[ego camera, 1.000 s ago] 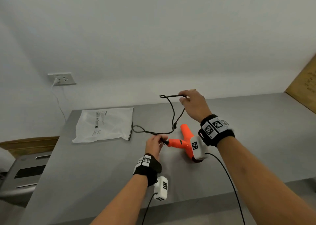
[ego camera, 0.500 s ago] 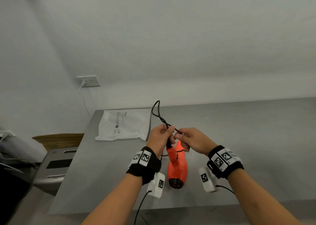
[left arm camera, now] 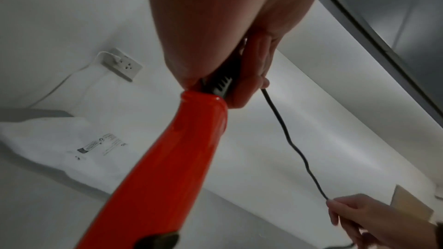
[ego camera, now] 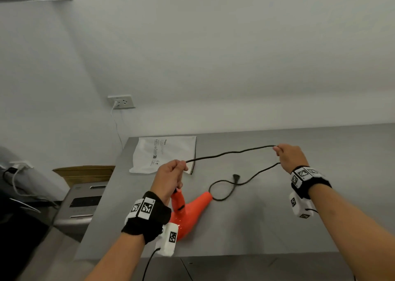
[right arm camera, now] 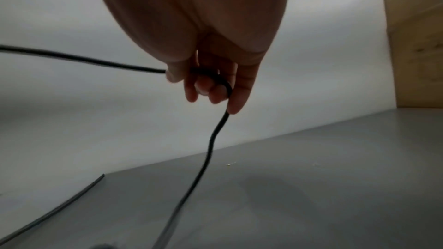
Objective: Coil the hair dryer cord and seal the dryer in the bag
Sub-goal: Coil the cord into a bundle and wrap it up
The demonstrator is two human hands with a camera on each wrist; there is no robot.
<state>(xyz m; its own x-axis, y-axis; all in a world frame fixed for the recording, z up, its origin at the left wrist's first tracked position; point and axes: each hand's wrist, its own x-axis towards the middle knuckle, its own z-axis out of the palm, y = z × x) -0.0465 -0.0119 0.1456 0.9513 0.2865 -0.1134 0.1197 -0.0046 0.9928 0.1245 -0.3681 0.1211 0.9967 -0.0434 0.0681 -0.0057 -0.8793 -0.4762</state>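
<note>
Stretching between the hands, the black cord (ego camera: 230,152) runs left to right above the surface (ego camera: 277,227): the left hand (ego camera: 171,177) grips it at the handle end of the orange dryer (ego camera: 188,212), while the right hand (ego camera: 288,158) pinches it well off to the right, the slack dropping to a loop and the plug (ego camera: 236,176) on the surface between them. The bag (ego camera: 164,153) lies flat beyond the left hand, the nearer one to it; its printing is too small to read.
</note>
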